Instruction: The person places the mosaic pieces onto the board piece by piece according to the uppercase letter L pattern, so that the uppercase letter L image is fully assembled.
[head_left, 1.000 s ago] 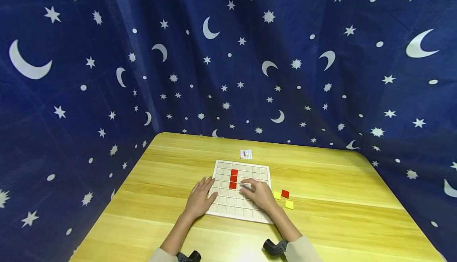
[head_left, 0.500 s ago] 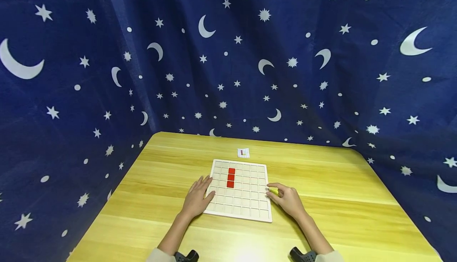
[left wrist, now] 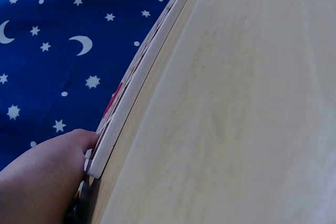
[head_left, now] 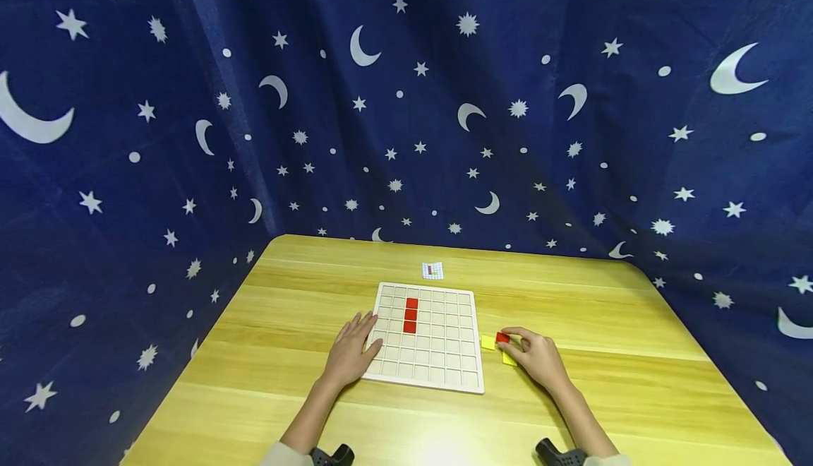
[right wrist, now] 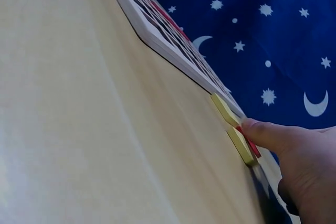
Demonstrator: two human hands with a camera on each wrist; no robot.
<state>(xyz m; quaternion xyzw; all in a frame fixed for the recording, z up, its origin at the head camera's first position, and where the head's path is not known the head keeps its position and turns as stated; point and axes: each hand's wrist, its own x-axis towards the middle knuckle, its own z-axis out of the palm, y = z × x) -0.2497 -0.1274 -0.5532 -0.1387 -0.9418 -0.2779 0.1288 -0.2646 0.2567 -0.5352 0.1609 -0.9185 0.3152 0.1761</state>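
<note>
A white grid board (head_left: 435, 367) lies on the table, with a column of three red square tiles (head_left: 411, 315) in its cells. At its left edge rests my left hand (head_left: 349, 353), fingers extended and thumb over the rim; the left wrist view shows that thumb (left wrist: 84, 139) at the board's corner. Right of the board, my right hand (head_left: 536, 359) has thumb and index finger at opposite edges of a loose red tile (head_left: 502, 337), pinching it. Two yellow tiles lie close by: one (head_left: 488, 342) near the board, the other (head_left: 509, 359) partly under the hand.
A small printed grid card (head_left: 432, 270) lies behind the board. The wooden table (head_left: 305, 296) reaches back to a dark blue curtain (head_left: 406, 99) with moons and stars. Each wrist wears a black device (head_left: 333, 455).
My right hand has moved right, from over the board to the loose tiles beside it, and now pinches the red one. My left hand has stayed at the board's left edge.
</note>
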